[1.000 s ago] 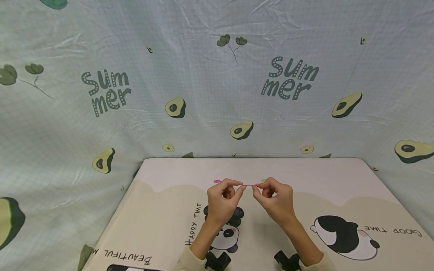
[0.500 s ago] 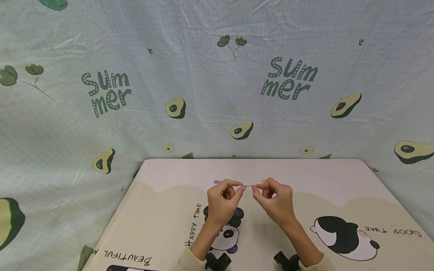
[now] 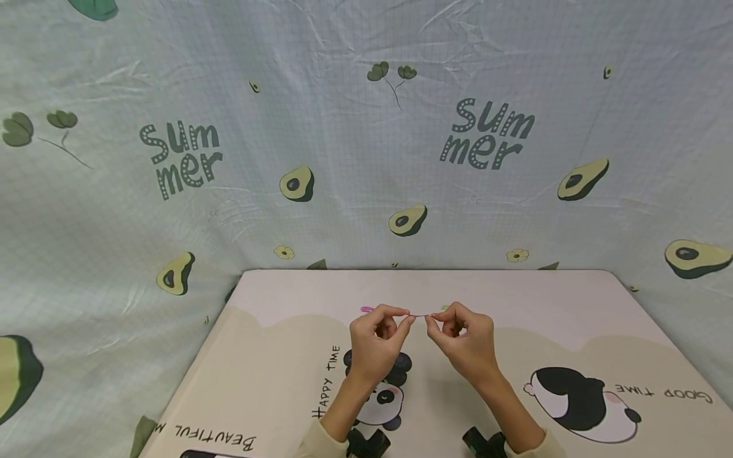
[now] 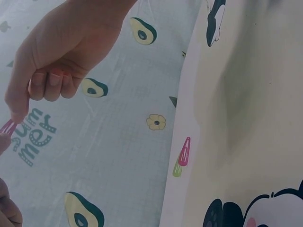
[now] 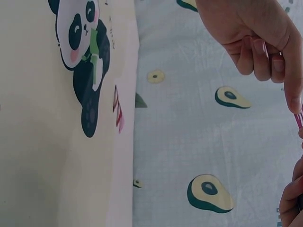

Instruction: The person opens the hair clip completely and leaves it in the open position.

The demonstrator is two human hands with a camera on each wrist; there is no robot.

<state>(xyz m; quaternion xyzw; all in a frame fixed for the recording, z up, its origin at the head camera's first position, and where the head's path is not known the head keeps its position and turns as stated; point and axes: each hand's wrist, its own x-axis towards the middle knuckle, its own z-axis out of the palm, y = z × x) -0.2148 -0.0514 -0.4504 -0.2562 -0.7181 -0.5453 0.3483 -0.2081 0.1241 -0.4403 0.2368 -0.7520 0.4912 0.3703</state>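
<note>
My left hand (image 3: 375, 338) and right hand (image 3: 471, 340) are raised over the table in front of me, fingertips facing each other. Between them stretches a slim pink snap hair clip (image 3: 420, 315), one end pinched by each thumb and index finger. A slotted pink end of this hair clip (image 4: 8, 126) shows at the edge of the left wrist view, and a sliver of the clip (image 5: 299, 119) in the right wrist view. Beyond the hands on the table, a pink hair clip (image 3: 366, 309) lies behind the left hand and a green one (image 3: 445, 308) is partly hidden behind the right.
In the left wrist view a pink hair clip (image 4: 185, 152) overlaps a green one (image 4: 177, 168) near the table edge. Two reddish striped clips (image 5: 117, 101) lie there in the right wrist view. The table (image 3: 275, 375) has printed pandas and lettering; an avocado-print curtain (image 3: 343, 127) hangs behind.
Both hands keep the same pinch on the hair clip. The whole head view has shifted down very slightly.
</note>
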